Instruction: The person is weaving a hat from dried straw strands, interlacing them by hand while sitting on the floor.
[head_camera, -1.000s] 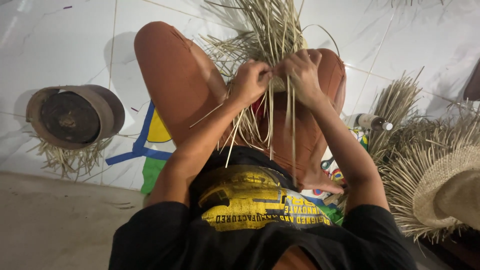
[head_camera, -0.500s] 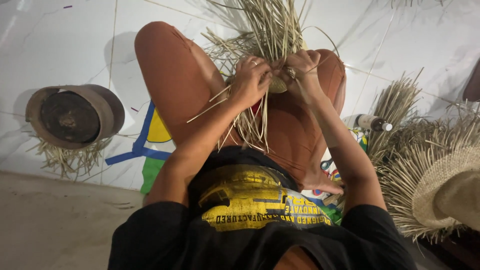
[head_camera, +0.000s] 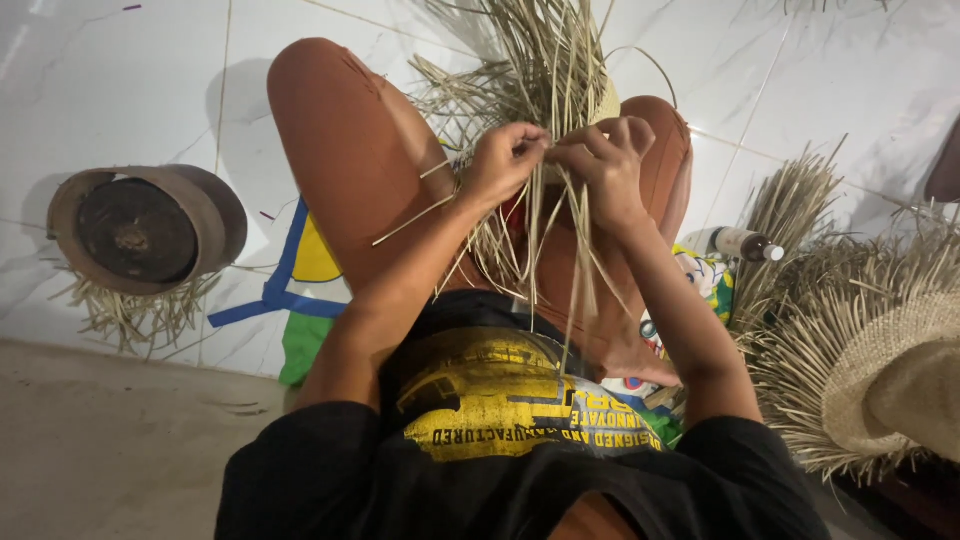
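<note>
Currently, head view: your left hand (head_camera: 505, 160) and right hand (head_camera: 605, 165) meet above your lap, both closed in a pinch on thin dry straw strands (head_camera: 545, 70) of a half-woven piece. Left fingertips (head_camera: 535, 140) nip a strand right beside the right hand's curled fingers (head_camera: 600, 135); the two hands are touching or nearly so.

Judgement on the step: keep the pinch close to the woven edge so the crossing stays tight, and draw each strand with even tension so it does not crack.

Position of the work: loose strand ends fan upward beyond the knuckles, others hang down between your knees (head_camera: 340, 130) toward your black shirt (head_camera: 500, 420). The woven core sits under the hands, mostly hidden.

Surroundings: round brown hat block (head_camera: 140, 225) on the white tiled floor (head_camera: 100, 80) at left; unfinished straw hat (head_camera: 890, 370) and small bottle (head_camera: 740, 243) at right.
</note>
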